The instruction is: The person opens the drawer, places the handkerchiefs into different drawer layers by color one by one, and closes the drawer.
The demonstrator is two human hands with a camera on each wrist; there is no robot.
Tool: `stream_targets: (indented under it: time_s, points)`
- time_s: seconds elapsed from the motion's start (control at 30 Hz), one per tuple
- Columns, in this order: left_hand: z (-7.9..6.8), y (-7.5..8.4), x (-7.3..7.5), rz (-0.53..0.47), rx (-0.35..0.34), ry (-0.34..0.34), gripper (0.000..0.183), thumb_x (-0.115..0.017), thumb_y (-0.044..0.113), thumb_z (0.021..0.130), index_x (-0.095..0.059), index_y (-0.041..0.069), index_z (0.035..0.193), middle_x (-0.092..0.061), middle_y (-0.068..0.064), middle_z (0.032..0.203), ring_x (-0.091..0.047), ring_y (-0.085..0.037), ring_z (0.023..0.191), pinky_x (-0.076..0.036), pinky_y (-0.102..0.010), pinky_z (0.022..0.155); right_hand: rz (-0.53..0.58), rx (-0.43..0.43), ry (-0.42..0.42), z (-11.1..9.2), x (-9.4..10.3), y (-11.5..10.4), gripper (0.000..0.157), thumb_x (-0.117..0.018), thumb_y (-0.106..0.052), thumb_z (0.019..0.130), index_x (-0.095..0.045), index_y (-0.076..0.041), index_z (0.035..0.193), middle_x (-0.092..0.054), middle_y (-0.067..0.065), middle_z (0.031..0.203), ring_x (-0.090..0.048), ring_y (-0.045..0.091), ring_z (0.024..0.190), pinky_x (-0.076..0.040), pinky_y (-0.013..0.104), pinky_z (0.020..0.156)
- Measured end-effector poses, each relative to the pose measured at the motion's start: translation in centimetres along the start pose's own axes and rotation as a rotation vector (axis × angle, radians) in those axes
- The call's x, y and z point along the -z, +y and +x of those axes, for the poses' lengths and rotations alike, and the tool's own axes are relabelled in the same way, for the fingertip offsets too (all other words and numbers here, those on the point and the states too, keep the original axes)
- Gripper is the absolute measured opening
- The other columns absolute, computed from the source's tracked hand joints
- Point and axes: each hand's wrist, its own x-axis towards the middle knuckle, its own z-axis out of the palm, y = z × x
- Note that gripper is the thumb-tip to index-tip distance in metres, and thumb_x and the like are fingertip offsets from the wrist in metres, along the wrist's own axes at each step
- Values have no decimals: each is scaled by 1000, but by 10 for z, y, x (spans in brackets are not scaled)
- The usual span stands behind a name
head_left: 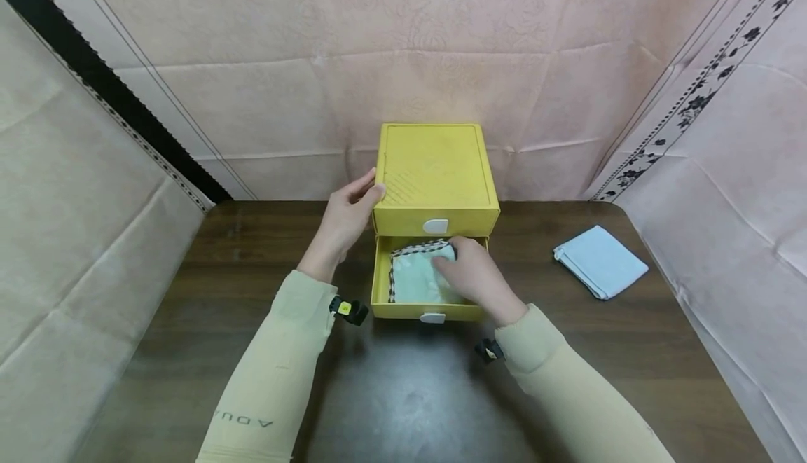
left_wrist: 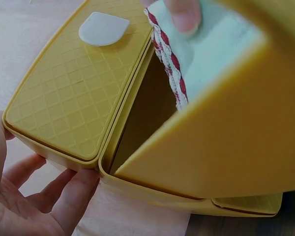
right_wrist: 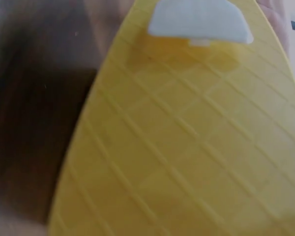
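Observation:
A yellow two-drawer box (head_left: 435,169) stands at the back of the table, its lower drawer (head_left: 384,310) pulled out. In that drawer lies a folded pale green cloth (head_left: 412,277) with a braided trim, which looks dark red and white in the left wrist view. My right hand (head_left: 471,274) reaches into the drawer and pinches the cloth near its trimmed edge; a fingertip (left_wrist: 187,22) shows on it in the left wrist view. Against the box's left side rests my left hand (head_left: 345,221), its fingers (left_wrist: 73,196) extended along the wall and its thumb by the top edge.
A folded light blue cloth (head_left: 601,262) lies on the brown table (head_left: 265,351) to the right. Pale fabric (head_left: 284,99) hangs behind and along both sides. White tabs (head_left: 435,226) mark the drawer fronts; the right wrist view is filled by a ribbed yellow front (right_wrist: 187,137).

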Motion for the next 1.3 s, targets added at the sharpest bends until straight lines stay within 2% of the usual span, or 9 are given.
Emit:
stream_targets:
  time_s: [0.1,0.17,0.4,0.53,0.7,0.87,1.0,1.1,1.3]
  points:
    - [0,0,1,-2,-4,5,55,-62,54,89,-47,42,141,-53,7,132,-58,-16,109,-54,-37,85,-53,38,59,-4,3,-4,28,-61,-29,94,-61,-2,104,-61,12,95,-53,26,79,-46,38,71]
    - [0,0,1,-5,-4,6,56,-62,54,89,-47,41,141,-53,7,132,-58,-16,109,-54,-37,85,-60,48,66,-6,6,-5,26,-61,-27,95,-61,-3,102,-60,11,91,-52,25,75,-44,38,68]
    - [0,0,0,-9,7,2,54,-62,55,88,-48,44,139,-52,8,133,-59,-15,109,-54,-36,85,-56,40,60,-13,13,-3,36,-62,-28,95,-60,-2,119,-62,10,107,-56,24,92,-47,40,81]
    - [0,1,1,-14,11,7,52,-63,55,88,-49,45,137,-51,8,135,-59,-15,110,-53,-37,86,-23,42,63,-17,17,-2,33,-62,-28,95,-61,-5,118,-63,8,108,-58,24,99,-49,42,86]
    - [0,1,0,-22,7,7,52,-63,53,89,-50,42,138,-52,7,135,-58,-15,110,-53,-36,86,30,69,106,-24,24,0,29,-63,-28,94,-62,-7,115,-64,3,104,-61,21,95,-49,40,85]
    - [1,1,-1,-32,-2,8,52,-64,51,89,-51,40,138,-53,7,134,-58,-15,110,-53,-36,85,150,115,100,-29,31,8,28,-66,-31,93,-63,-12,114,-65,0,103,-62,18,93,-51,37,82]
    - [1,0,0,-27,5,4,54,-64,53,89,-49,42,139,-52,9,135,-58,-15,111,-53,-36,86,306,119,34,-32,34,14,38,-67,-36,92,-62,-9,118,-65,4,106,-64,23,94,-53,37,80]
    - [0,-1,-1,-21,13,1,55,-63,54,89,-48,42,140,-52,10,135,-58,-15,111,-53,-37,87,427,100,-23,-37,36,15,45,-68,-39,91,-60,-6,121,-65,11,109,-64,31,96,-54,41,81]
    - [1,-1,-1,-7,7,2,57,-63,55,88,-47,41,141,-52,9,135,-58,-15,111,-53,-37,87,563,90,-129,-53,38,4,41,-69,-38,91,-60,-11,121,-65,12,108,-61,39,100,-53,48,83]
